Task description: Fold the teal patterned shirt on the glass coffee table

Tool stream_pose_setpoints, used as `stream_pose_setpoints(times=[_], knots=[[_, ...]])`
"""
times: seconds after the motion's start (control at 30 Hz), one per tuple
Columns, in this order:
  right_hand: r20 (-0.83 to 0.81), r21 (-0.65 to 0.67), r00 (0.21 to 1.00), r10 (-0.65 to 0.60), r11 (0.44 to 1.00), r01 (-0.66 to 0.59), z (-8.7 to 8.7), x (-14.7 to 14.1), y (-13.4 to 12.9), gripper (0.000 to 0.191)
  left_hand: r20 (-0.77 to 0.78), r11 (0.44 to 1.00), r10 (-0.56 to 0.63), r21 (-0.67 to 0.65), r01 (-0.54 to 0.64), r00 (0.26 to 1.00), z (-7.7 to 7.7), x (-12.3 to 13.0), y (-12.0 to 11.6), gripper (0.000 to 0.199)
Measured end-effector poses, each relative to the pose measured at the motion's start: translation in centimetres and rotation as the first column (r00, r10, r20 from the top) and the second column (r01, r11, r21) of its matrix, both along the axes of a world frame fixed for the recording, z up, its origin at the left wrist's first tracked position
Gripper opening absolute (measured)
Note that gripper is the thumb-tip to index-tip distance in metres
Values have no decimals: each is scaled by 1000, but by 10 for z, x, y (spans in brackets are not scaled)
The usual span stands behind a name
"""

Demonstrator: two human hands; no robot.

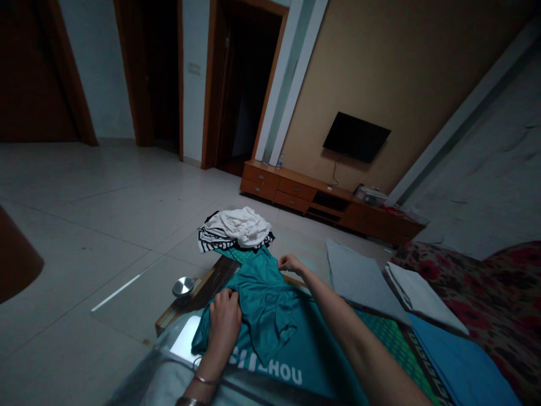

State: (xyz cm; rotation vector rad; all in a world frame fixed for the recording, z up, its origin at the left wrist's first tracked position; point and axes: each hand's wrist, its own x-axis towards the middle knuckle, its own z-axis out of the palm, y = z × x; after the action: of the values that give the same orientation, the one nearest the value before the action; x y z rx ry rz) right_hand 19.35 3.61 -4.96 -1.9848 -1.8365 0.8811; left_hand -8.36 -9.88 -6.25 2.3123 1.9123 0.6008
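Observation:
A crumpled teal shirt (264, 293) lies across the low table in front of me. My left hand (226, 317) presses on its left side, fingers curled over the fabric. At the far right edge of the shirt, my right hand (290, 264) has its fingertips pinched together on the cloth. Teal fabric with white lettering ending in "ZHOU" (285, 372) spreads below; I cannot tell whether it belongs to the same shirt. Just beyond the shirt's far end is a heap of white and black-striped clothes (240, 226).
A round silver-topped object (183, 286) stands on the table's left. Folded grey cloth (363, 276), white cloth (425, 296) and blue cloth (460, 358) lie to the right, by a floral-covered sofa (494, 293). A wooden TV cabinet (296, 189) runs along the far wall.

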Motion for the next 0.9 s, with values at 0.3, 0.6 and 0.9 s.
stream_pose_setpoints(times=[0.3, 0.6, 0.9], knots=[[94, 27, 987, -132, 991, 130, 9, 23, -12, 13, -25, 1000, 6, 15, -5, 1000, 3, 1, -2, 23], [53, -24, 998, 27, 999, -25, -5, 5, -6, 20, -31, 1000, 11, 18, -11, 999, 3, 3, 0, 23], [14, 12, 998, -55, 998, 55, 5, 13, -17, 34, -31, 1000, 8, 27, -7, 999, -1, 2, 0, 24]])
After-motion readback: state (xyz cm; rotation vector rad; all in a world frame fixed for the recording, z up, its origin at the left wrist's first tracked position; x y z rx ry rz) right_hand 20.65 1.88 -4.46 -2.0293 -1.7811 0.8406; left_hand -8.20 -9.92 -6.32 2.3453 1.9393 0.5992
